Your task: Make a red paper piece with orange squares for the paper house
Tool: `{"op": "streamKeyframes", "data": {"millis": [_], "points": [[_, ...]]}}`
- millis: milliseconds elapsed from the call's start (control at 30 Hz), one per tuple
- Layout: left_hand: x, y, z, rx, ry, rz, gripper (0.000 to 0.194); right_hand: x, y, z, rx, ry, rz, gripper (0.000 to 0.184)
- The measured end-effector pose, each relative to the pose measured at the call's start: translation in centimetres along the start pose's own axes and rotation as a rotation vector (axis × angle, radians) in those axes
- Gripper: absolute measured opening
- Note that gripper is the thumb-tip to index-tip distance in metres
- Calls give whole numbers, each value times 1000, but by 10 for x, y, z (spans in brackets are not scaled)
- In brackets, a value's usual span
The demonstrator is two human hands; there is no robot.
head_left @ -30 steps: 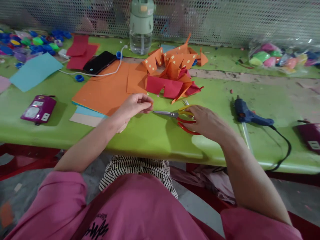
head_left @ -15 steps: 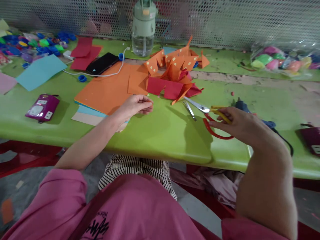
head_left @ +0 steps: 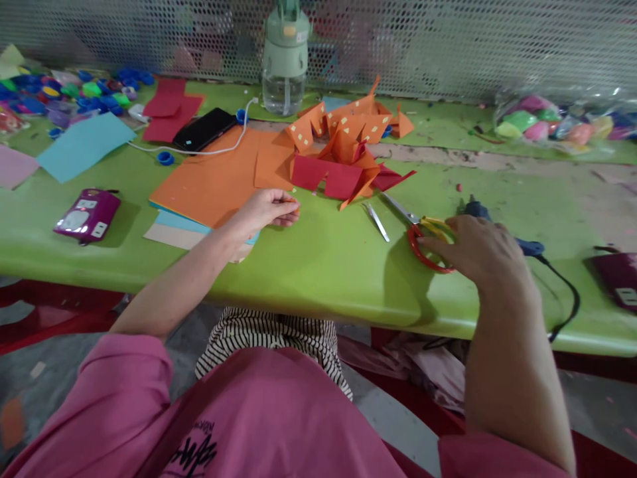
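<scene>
Dim, diffuse light washes over a green table [head_left: 318, 272], with a soft-edged shadow and pale sheen on the near side of the scissors [head_left: 415, 229], and a hazy, soft-focus mesh screen [head_left: 448, 50] far beyond them.

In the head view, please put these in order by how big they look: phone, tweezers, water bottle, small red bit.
Water bottle, largest even with its top cut off
Phone
Tweezers
Small red bit, smallest

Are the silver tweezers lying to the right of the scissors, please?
No, the silver tweezers lie on the green table, left of the scissors.
</scene>
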State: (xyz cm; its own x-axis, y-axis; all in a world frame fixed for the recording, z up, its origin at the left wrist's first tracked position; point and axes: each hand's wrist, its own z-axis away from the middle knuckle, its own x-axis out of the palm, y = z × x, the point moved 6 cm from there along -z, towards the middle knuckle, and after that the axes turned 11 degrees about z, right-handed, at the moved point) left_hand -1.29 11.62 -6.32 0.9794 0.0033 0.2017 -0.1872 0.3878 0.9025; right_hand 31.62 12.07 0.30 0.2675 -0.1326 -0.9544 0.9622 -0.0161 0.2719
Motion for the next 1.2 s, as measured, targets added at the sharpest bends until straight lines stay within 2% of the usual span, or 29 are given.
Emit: {"op": "streamKeyframes", "data": {"millis": [67, 133, 233, 300, 433, 567, 733, 833, 967, 1067, 1200], "points": [[-1, 1, 0, 37, 17, -77, 11, -9, -5, 2, 16, 67, 9, 45], [-1, 4, 1, 101, 7, -224, 10, -17, -17, 3, -24, 139, -110, 40], [4, 13, 3, 270, -20, -533, 5, -27, -50, -3, -181, 248, -325, 28], [6, 19, 3, 357, -12, -673, 4, -33, -75, -13, -279, 332, -391, 27], [3, 27, -7, 361, -4, -718, 6, -46, -118, -37, -367, 506, -361, 36], [-8, 39, -17, 345, 7, -695, 5, -52, -146, -58, -413, 465, -324, 38], [-25, 55, -23, 338, 68, -679, 3, -49, -151, -68, -444, 391, -290, 30], [-33, 62, -29, 355, 110, -678, 3, -46, -145, -69, -451, 332, -284, 27], [-44, 70, -45, 424, 212, -715, 5, -45, -134, -66, -429, 316, -288, 26], [-50, 70, -58, 437, 254, -745, 7, -41, -127, -63, -385, 308, -321, 25], [-48, 61, -66, 429, 230, -789, 7, -33, -115, -61, -331, 316, -393, 24]]}}
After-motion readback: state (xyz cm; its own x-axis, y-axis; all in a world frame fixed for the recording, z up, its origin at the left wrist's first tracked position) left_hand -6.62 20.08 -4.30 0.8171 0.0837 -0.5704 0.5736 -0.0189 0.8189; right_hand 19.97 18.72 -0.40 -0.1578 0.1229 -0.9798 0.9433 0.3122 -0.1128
